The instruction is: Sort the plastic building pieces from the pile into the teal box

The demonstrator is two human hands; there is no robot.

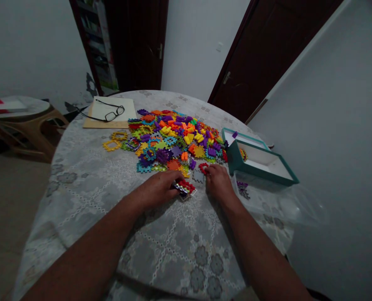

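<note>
My left hand (165, 187) is closed on a small stack of toothed plastic building pieces (186, 188), with red, yellow-green, dark and pale layers showing. To its right, my right hand (218, 182) pinches a red toothed ring piece (203, 168) at its edge. Between the hands lies a grey square toothed piece (198, 176). Just beyond them spreads a big heap of building pieces (175, 142) in purple, orange, yellow, blue and green, some flat and toothed, others chunky connectors. My fingertips are partly hidden behind the pieces they hold.
Right of the heap stand a teal box (264, 165) and a teal-edged lid (246, 138). A clear plastic container (276, 200) holding a few pieces lies nearer. Eyeglasses (110, 116) rest on paper at the back left. A patterned cloth (170, 246) covers the round table.
</note>
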